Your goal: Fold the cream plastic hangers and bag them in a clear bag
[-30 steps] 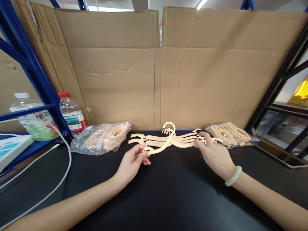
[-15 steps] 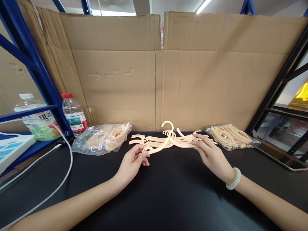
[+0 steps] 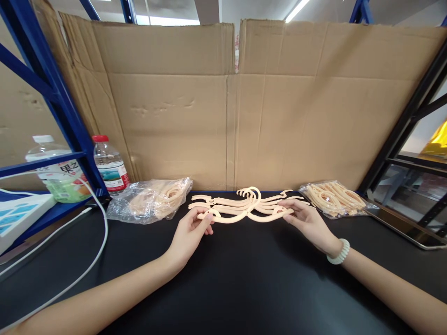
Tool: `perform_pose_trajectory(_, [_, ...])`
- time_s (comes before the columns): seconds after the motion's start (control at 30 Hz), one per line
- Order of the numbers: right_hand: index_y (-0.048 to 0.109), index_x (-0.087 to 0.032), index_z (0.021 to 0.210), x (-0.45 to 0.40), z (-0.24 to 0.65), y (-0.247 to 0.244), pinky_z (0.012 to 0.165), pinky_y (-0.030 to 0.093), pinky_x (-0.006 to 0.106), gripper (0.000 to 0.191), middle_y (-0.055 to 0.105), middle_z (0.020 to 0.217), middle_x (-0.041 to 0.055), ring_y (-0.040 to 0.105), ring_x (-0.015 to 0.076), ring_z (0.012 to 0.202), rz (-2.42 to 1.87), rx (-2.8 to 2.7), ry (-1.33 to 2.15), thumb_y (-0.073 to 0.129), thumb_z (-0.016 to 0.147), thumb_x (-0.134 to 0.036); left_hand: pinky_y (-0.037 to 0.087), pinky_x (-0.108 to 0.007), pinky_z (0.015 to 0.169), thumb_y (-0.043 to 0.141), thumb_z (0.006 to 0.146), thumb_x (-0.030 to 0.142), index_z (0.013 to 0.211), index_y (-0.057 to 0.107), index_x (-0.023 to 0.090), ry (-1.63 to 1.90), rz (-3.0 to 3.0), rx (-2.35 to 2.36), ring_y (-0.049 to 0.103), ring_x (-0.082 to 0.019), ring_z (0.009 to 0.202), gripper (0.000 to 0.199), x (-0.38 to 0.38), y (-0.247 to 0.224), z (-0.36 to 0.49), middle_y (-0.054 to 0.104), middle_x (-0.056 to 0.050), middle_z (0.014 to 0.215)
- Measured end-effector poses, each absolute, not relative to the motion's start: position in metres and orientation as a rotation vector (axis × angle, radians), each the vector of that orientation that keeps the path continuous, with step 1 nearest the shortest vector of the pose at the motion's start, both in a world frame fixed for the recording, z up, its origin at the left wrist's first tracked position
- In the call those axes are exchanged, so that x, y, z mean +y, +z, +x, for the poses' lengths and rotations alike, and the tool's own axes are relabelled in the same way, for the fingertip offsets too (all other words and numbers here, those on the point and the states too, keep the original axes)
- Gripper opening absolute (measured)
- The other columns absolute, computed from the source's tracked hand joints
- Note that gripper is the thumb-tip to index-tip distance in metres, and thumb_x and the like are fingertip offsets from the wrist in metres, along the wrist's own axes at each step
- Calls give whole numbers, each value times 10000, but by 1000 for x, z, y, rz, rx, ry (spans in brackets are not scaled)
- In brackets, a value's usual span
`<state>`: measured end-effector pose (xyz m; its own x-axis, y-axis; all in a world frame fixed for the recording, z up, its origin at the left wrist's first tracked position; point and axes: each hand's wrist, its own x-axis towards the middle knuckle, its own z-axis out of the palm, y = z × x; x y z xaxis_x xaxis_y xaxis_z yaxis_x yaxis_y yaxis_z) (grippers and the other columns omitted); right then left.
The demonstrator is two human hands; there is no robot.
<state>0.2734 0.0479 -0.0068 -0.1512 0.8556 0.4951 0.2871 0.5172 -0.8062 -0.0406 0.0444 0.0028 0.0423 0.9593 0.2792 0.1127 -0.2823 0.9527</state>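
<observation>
A cream plastic clothes hanger (image 3: 232, 219) is stretched between my two hands, its hook up and both arms spread. My left hand (image 3: 190, 232) pinches the left end between thumb and fingers. At the other end, my right hand (image 3: 309, 224) is closed on the tip of the right arm. Just behind lie several more cream hangers (image 3: 226, 202), stacked in a row with their hooks together at the middle. My fingers hide small parts of the held hanger's ends.
Clear bags of cream hangers lie left (image 3: 150, 201) and right (image 3: 337, 197) on the black table (image 3: 237, 279). Behind stands a cardboard wall (image 3: 174, 116). Bottles (image 3: 111, 167), a blue rack (image 3: 66, 111) and a white cable (image 3: 99, 251) are on the left; a dark rack (image 3: 394, 121) is on the right.
The hanger has turned from tilted to level and its right arm is now spread out. My right hand has moved from the stack to grip that arm's end.
</observation>
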Motion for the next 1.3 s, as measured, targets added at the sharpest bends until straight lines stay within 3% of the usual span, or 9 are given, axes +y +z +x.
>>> perform_pose_trajectory(0.1, [581, -210, 1124, 46, 271, -8, 845, 540, 408, 397, 634, 1075, 93, 625, 236, 948, -964, -1616, 802, 698, 820, -436, 465, -253, 606, 643, 805, 424, 855, 565, 177, 1331, 1531, 1093, 556, -112, 574, 264, 44, 4, -41, 585, 29, 689])
perform_pose_trajectory(0.2, [525, -216, 1149, 43, 265, -8, 805, 534, 376, 452, 649, 899, 45, 632, 206, 855, -935, -1547, 964, 731, 804, -423, 451, -249, 611, 637, 814, 424, 760, 543, 180, 1278, 1594, 1036, 524, -106, 563, 267, 42, 6, -40, 546, 40, 645])
perform_pose_trajectory(0.43, [474, -209, 827, 33, 242, -8, 607, 480, 259, 376, 613, 686, -14, 584, 146, 651, -969, -1409, 1077, 777, 756, -421, 453, -246, 627, 599, 848, 448, 744, 512, 174, 1138, 1582, 949, 525, -97, 589, 306, 32, 5, -24, 581, 14, 729])
perform_pose_trajectory(0.53, [535, -196, 805, 25, 230, -6, 657, 495, 278, 308, 621, 732, 4, 586, 150, 679, -932, -1563, 1127, 723, 810, -440, 459, -241, 604, 591, 851, 465, 780, 533, 165, 1077, 1552, 900, 529, -102, 589, 314, 28, 3, -17, 577, 14, 700])
perform_pose_trajectory(0.67, [634, -197, 945, 9, 218, 0, 807, 498, 313, 221, 645, 959, 48, 606, 182, 881, -771, -1874, 1206, 619, 908, -415, 428, -222, 514, 623, 818, 479, 816, 565, 154, 1078, 1537, 942, 496, -87, 505, 331, 28, 4, -15, 549, 36, 629])
perform_pose_trajectory(0.87, [647, -206, 1158, -3, 216, 8, 914, 445, 363, 287, 630, 1106, 79, 573, 205, 1019, -627, -2203, 1156, 532, 973, -392, 382, -189, 451, 667, 787, 474, 835, 580, 142, 1097, 1528, 995, 467, -71, 496, 346, 29, 4, -18, 548, 34, 630])
perform_pose_trajectory(1.0, [614, -209, 1246, 1, 220, 7, 915, 434, 375, 343, 585, 1097, 86, 554, 204, 1004, -634, -2228, 1152, 508, 985, -404, 401, -192, 470, 675, 795, 444, 871, 580, 133, 1090, 1510, 959, 466, -52, 475, 335, 28, 3, -18, 571, 30, 672])
perform_pose_trajectory(1.3, [584, -273, 1300, 4, 224, 4, 881, 428, 373, 362, 542, 1106, 67, 523, 193, 961, -703, -2155, 1160, 519, 977, -422, 498, -252, 665, 741, 763, 374, 1043, 558, 152, 973, 1505, 811, 608, -144, 761, 402, 28, 5, -19, 623, -9, 813])
